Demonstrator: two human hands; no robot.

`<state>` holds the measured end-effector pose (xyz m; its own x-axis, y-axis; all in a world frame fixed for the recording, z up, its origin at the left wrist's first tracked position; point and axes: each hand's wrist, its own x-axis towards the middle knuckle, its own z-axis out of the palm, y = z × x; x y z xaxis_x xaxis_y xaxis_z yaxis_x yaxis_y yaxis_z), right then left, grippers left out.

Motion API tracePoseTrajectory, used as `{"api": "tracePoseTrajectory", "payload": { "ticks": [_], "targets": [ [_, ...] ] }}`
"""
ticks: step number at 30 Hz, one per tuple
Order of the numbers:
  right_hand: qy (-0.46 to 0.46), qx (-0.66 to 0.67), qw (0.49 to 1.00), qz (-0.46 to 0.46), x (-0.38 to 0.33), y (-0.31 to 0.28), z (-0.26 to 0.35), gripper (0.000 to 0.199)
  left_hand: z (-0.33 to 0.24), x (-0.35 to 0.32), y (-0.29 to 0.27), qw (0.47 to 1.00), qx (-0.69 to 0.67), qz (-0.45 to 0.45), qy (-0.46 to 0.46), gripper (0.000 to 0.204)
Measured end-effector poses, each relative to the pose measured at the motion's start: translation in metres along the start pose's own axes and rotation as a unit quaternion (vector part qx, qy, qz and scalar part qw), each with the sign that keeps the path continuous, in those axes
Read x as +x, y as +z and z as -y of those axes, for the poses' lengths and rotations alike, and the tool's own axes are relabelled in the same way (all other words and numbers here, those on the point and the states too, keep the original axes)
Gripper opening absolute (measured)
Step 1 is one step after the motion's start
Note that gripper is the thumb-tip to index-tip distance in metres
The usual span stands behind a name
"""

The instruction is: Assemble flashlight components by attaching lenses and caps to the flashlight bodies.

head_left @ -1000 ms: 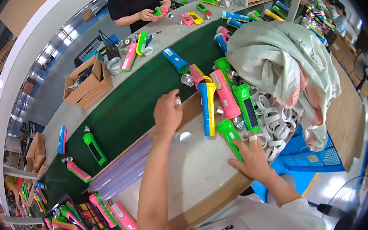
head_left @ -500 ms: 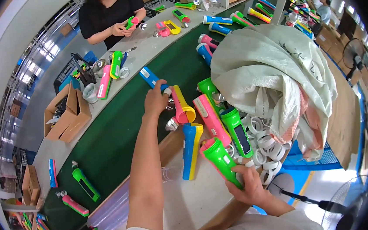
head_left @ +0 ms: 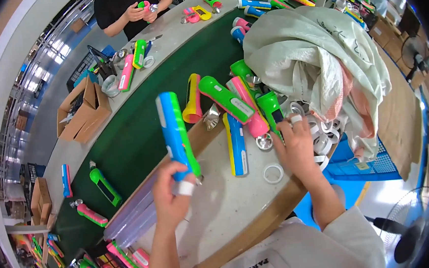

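Left hand (head_left: 171,196) grips a blue/green flashlight (head_left: 177,134) by its lower end, fingers wrapped tight, body pointing up & away over the pale worktable (head_left: 221,210). Right hand (head_left: 297,144) rests loosely curled w/ fingertips on a green flashlight (head_left: 269,107); can't tell if it's pinching. White ring (head_left: 273,173) lies just below that hand. Blue/yellow flashlight (head_left: 236,145) lies btwn both hands. Beyond: pink flashlight (head_left: 248,108), green conveyor belt (head_left: 138,140), pale sack (head_left: 315,59) past the right hand. Farthest, another person's hands (head_left: 143,10) hold a small piece.
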<state>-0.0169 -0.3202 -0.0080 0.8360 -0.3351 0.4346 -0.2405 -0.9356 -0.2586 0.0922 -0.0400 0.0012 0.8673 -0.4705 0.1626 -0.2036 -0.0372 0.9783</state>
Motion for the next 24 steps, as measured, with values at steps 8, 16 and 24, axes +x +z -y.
{"api": "tracePoseTrajectory", "payload": {
  "ticks": [8, 16, 24],
  "targets": [
    [-0.106, -0.084, 0.982, 0.134, -0.059, -0.038, -0.027, 0.040, -0.009, -0.112, -0.009, 0.866, 0.309, 0.383, 0.089, 0.044],
    [-0.194, 0.012, 0.945, 0.262, -0.085, -0.004, 0.001, 0.029, 0.023, -0.056, 0.003, 0.880, 0.391, 0.225, 0.147, 0.033],
    [-0.182, 0.255, 0.941, 0.126, -0.045, -0.012, 0.065, 0.037, 0.061, -0.022, 0.002, 0.842, 0.482, 0.072, 0.230, 0.029]
  ]
}}
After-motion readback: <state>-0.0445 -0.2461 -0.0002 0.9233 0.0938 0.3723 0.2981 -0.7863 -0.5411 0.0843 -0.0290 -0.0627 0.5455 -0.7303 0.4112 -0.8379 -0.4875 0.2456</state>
